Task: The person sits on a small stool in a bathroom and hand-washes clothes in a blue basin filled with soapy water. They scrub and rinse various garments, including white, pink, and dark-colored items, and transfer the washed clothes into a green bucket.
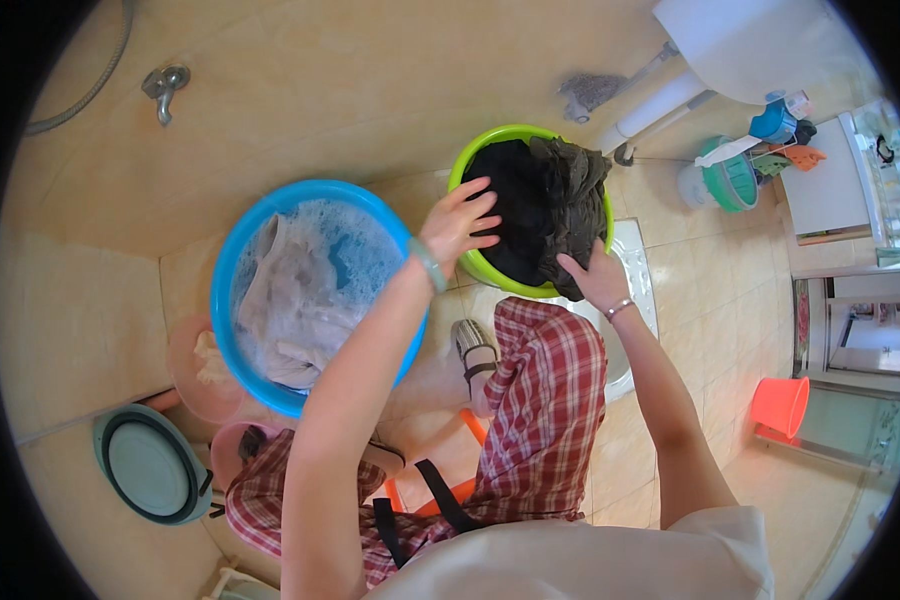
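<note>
A lime-green basin [480,267] stands ahead of me, heaped with a black garment [507,215] and a crumpled dark grey-brown garment [575,200]. My left hand [458,222], with a pale green bangle at its wrist, is over the basin's left rim. Its fingers are spread beside the black cloth, and nothing is held in them. At the right rim my right hand [602,280] pinches the lower edge of the grey-brown garment between thumb and fingers. To the left is a blue tub [222,300] of foamy water, where a whitish garment [280,300] soaks.
A white squat toilet [625,370] is set in the floor beside the green basin. A grey folding basin [150,465] leans at the lower left, near a pink basin [192,375]. An orange bucket [780,405] stands at right. A tap [166,90] juts from the wall.
</note>
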